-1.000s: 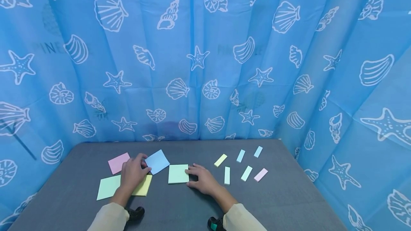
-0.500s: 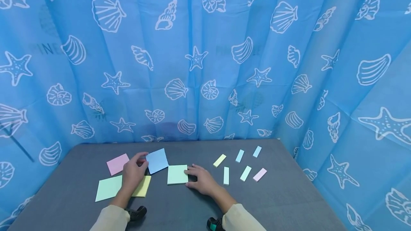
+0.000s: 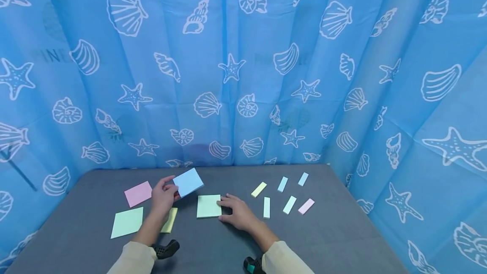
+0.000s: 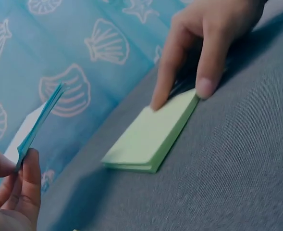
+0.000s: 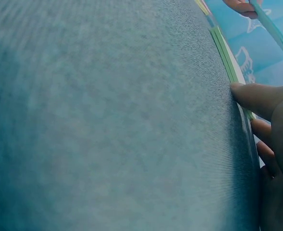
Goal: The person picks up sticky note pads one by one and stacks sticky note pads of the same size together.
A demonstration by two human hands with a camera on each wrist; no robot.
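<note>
My left hand pinches a blue sticky note pad by its left edge and holds it raised and tilted above the table. In the left wrist view the blue pad shows edge-on between thumb and fingers. My right hand grips the right end of a light green sticky note pad that lies on the table. Its thumb is at one corner and a finger rests at the far edge. In the left wrist view this green pad looks like two layers stacked together.
At left lie a pink pad, another green pad and a yellow pad, partly behind the left forearm. Several narrow note strips in yellow, blue, green and pink lie at right. A blue shell-print curtain borders the grey table.
My left hand has lifted the blue pad off the table, up and slightly right, tilting it. The right hand keeps its place on the green pad.
</note>
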